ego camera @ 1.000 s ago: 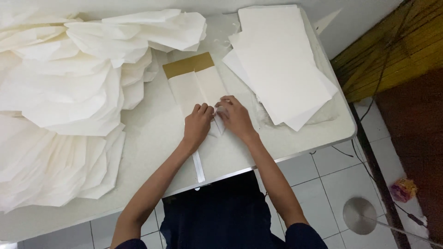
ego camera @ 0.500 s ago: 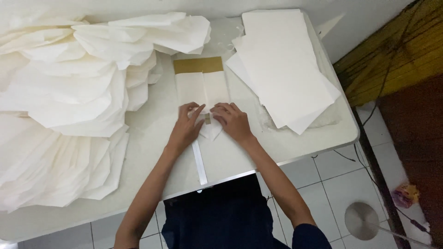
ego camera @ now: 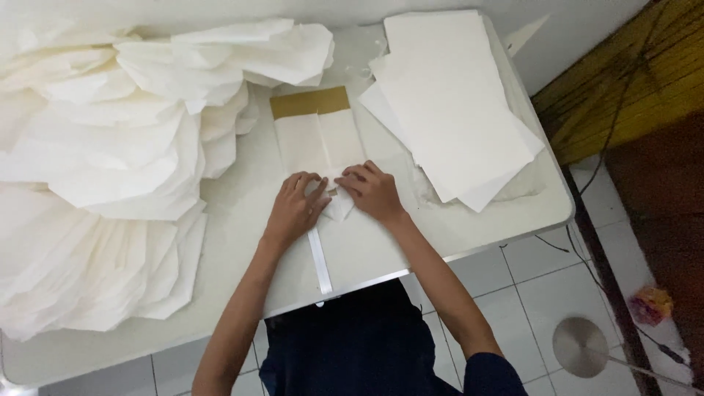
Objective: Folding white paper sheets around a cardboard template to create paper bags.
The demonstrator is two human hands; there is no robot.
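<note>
Crumpled white tissue sheets [ego camera: 110,169], heaped left of the fingers. Left hand [ego camera: 295,209] and right hand [ego camera: 375,192]: fingers pressed flat on a folded cream paper bag [ego camera: 317,143], seemingly creasing it. Smooth rectangular sheet stack [ego camera: 451,95], right.

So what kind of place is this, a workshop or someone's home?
Probably a small paper-craft workshop. Both hands, left and right, press a folded paper piece on a white table, between heaps of folded pieces and a stack of flat sheets.
</note>
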